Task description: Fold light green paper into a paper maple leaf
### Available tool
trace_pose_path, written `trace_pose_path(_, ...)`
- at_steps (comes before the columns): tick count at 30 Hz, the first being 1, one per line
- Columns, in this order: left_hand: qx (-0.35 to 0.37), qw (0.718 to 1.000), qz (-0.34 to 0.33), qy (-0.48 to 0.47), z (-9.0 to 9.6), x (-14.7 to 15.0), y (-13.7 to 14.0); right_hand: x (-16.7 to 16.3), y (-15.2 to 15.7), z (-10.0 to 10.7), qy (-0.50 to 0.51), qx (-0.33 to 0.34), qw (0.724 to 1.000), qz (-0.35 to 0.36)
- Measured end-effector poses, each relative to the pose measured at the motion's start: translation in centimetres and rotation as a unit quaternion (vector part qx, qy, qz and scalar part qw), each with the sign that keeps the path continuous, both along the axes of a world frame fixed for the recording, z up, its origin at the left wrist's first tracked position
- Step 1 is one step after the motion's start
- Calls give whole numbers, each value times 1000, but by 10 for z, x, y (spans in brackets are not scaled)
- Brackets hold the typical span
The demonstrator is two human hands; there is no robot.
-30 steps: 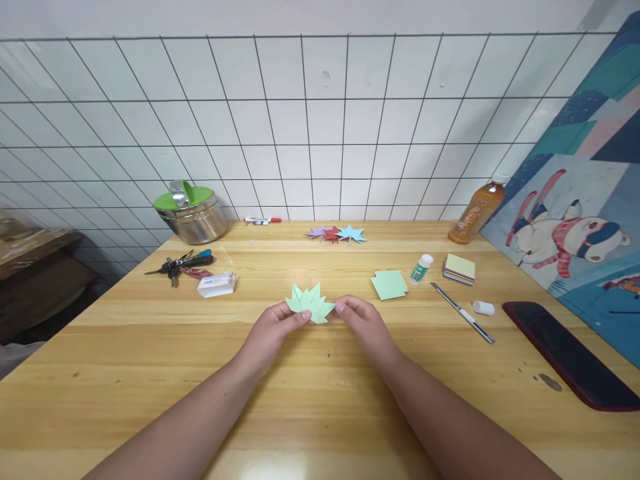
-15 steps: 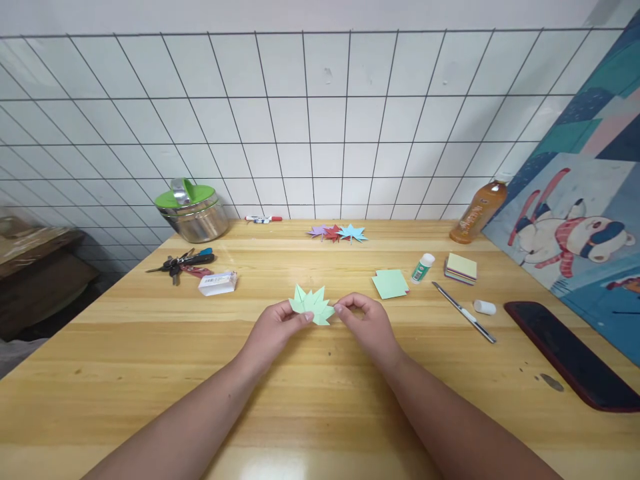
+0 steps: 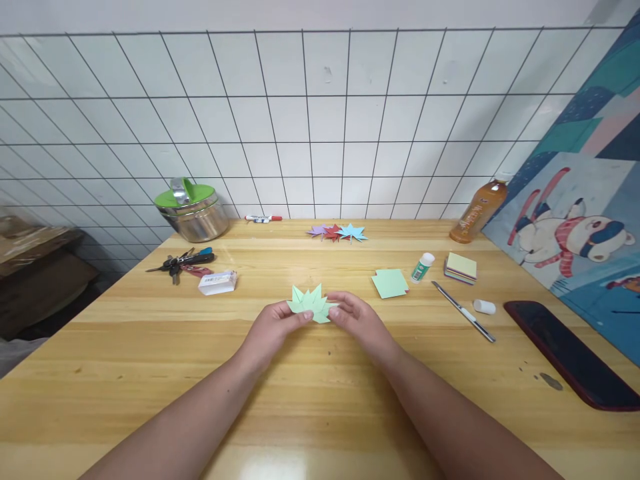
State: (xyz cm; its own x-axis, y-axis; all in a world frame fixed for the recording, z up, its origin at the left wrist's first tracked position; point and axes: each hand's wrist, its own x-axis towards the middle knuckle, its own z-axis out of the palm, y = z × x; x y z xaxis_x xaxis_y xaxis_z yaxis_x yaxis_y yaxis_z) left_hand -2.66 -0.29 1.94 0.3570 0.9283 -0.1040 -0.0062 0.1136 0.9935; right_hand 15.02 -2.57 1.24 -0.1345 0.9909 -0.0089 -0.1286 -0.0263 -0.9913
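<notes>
A light green folded paper leaf (image 3: 311,303) with several pointed tips is held up between both hands over the table. My left hand (image 3: 273,329) pinches its left lower part, thumb on the front and fingers behind. At the leaf's right side, my right hand (image 3: 361,323) grips the edge with its thumb in front; its fingers are partly hidden behind the paper. Beyond the hands, purple (image 3: 318,231), red (image 3: 333,233) and light blue paper leaves (image 3: 353,232) lie overlapping near the wall.
On the right lie green paper sheets (image 3: 391,284), a glue stick (image 3: 423,267), its cap (image 3: 484,307), a paper stack (image 3: 461,267), a utility knife (image 3: 463,312), a phone (image 3: 570,353) and a bottle (image 3: 479,212). Leftward are a pot (image 3: 193,212), keys (image 3: 176,265), a white box (image 3: 218,283) and a marker (image 3: 263,219).
My right hand has shifted slightly left and up along the leaf, its fingers now reaching further behind it. The leaf has moved a little left. My left hand keeps its hold.
</notes>
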Motion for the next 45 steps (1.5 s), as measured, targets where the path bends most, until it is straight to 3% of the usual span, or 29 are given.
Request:
trace_pose_path(6,22,999,-29,38,0,3,-1,1,3,-7,-24,-25,998,-57)
trace_pose_path(11,152,973,95,142,-1,1,1,16,16,-12,-108,16,985,-133)
trace_pose_path(14,215,948,107,206,-4,0,2,29,24,-11,-186,71,966,-164)
trace_pose_path(17,255,933,72,243,-5,0,1,48,29,-5,-306,83,920,-229)
trace_pose_path(20,294,918,24,265,-6,2,-1,70,26,6,-498,125,818,-262)
trace_pose_path(23,332,904,-30,268,-8,4,-2,81,21,11,-633,94,728,-246)
trace_pose_path(26,333,906,-63,252,-9,5,-2,79,19,8,-693,67,687,-207)
trace_pose_path(34,348,896,-58,272,-6,5,-3,77,23,2,-710,23,684,-166)
trace_pose_path(45,352,889,-112,271,0,6,-8,76,23,10,-735,-2,652,-186)
